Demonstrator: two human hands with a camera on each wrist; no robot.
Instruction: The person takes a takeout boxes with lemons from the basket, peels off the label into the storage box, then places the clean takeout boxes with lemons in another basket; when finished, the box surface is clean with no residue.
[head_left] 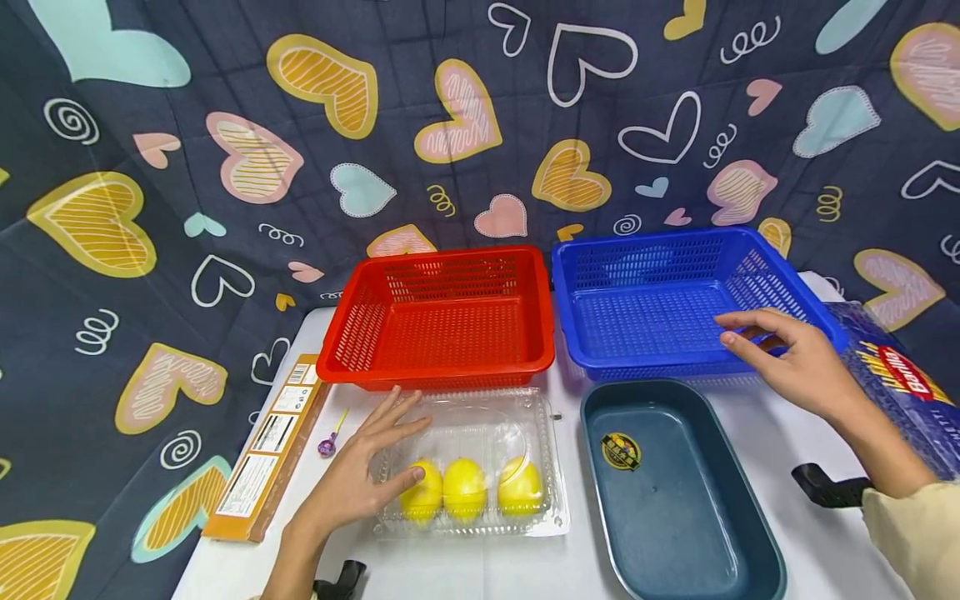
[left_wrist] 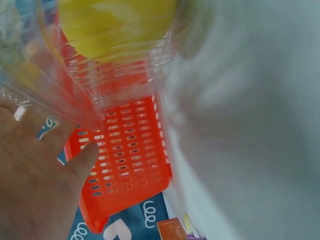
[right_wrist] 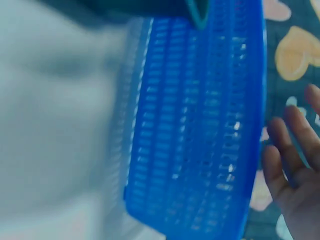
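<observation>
A clear plastic clamshell box [head_left: 480,425] lies on the white table with its lid down over three yellow, rounded, lemon-like things [head_left: 464,490]. Over the box's left side, my left hand [head_left: 367,467] has its fingers spread and holds nothing. In the left wrist view, that hand [left_wrist: 40,170] is close to the box wall, with one yellow thing [left_wrist: 117,27] above. My right hand [head_left: 795,358] hovers at the front right of the blue basket [head_left: 645,312], fingers loosely bent. The right wrist view shows this hand [right_wrist: 300,160] beside the basket rim, holding nothing.
A red basket [head_left: 435,379] stands behind the box. In front of the blue basket is a dark teal tray [head_left: 675,492]. A lollipop [head_left: 327,446] and a long orange carton [head_left: 262,450] lie at left; a blue Barilla pasta pack [head_left: 900,383] is far right.
</observation>
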